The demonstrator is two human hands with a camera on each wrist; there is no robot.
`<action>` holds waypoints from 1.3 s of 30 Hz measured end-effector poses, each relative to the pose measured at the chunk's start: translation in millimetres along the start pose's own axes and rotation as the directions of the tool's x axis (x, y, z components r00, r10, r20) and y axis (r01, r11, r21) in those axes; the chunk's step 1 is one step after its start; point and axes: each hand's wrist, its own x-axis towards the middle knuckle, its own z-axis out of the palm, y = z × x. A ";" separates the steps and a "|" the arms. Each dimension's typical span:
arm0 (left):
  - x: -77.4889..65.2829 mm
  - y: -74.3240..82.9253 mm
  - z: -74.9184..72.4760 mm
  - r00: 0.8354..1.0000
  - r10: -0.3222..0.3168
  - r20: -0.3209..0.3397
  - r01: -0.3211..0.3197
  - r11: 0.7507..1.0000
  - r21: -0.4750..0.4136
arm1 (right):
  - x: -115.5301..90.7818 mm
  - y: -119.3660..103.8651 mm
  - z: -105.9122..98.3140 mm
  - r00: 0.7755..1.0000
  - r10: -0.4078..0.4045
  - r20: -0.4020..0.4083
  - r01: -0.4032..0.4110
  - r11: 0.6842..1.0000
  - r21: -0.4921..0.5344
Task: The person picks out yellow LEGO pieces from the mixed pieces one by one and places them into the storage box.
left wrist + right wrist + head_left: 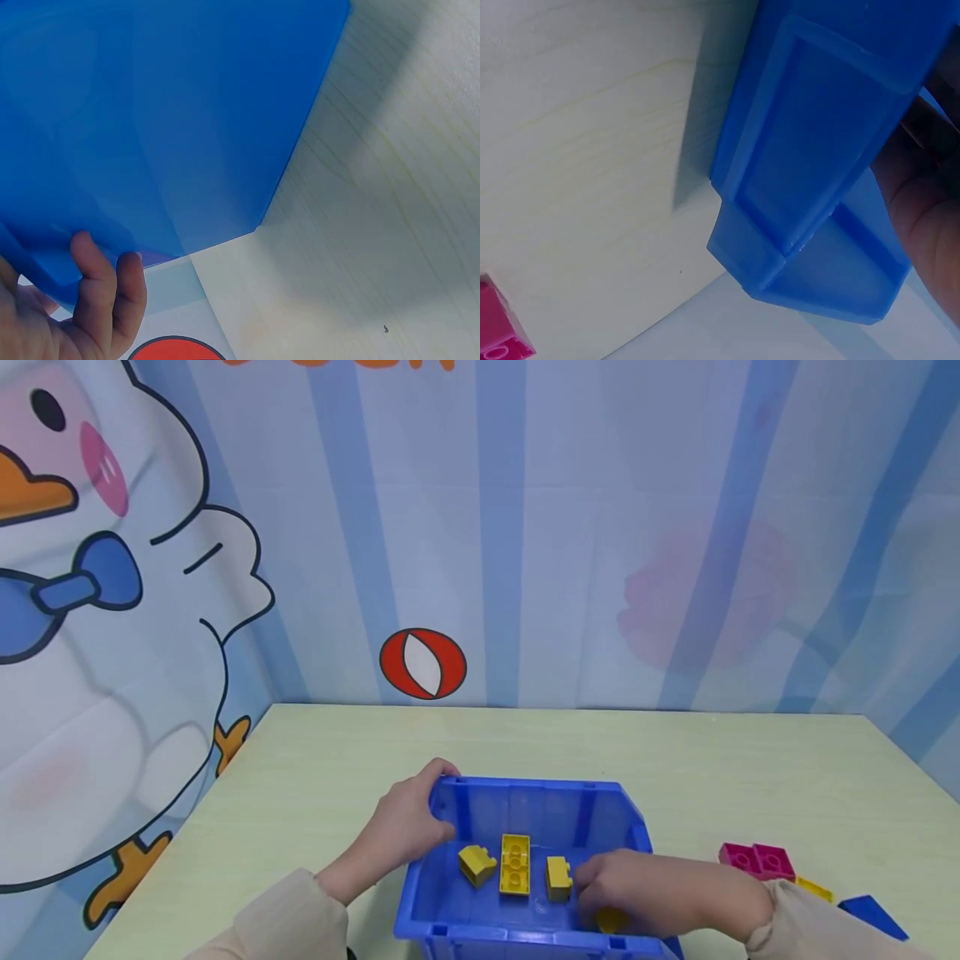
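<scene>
A blue plastic bin [525,789] stands on the table near me, with yellow toy building blocks inside. My left hand [408,814] grips its left rim near the back corner, thumb on the inside and fingers round the outer wall. Lying on the bin's floor are a tilted yellow block [477,865], a long yellow block [515,865] with its hollow side up, and a third block [558,878]. At the right end, my right hand [637,889] reaches in with curled fingers and holds a yellow piece [611,920], mostly hidden under the hand.
Right of the bin lie pink blocks [756,860], a yellow piece [814,888] and a blue triangular piece [870,917], partly behind the right sleeve. The pale wooden table [360,735] ends at a striped cloth backdrop [555,568].
</scene>
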 end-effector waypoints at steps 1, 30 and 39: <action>0.0 0.2 -0.2 1.000 0.001 0.000 -0.001 1.000 0.000 | 0.5 0.1 0.6 1.000 -0.006 0.003 0.006 1.000 0.006; -1.0 2.4 -2.3 1.000 0.008 0.005 -0.008 1.000 0.000 | 5.9 8.4 20.0 0.999 -0.045 0.007 0.043 0.992 0.120; -1.9 1.3 -1.4 1.000 0.017 0.001 -0.017 1.000 0.005 | 5.9 7.0 20.0 0.999 -0.040 0.006 0.039 0.992 0.117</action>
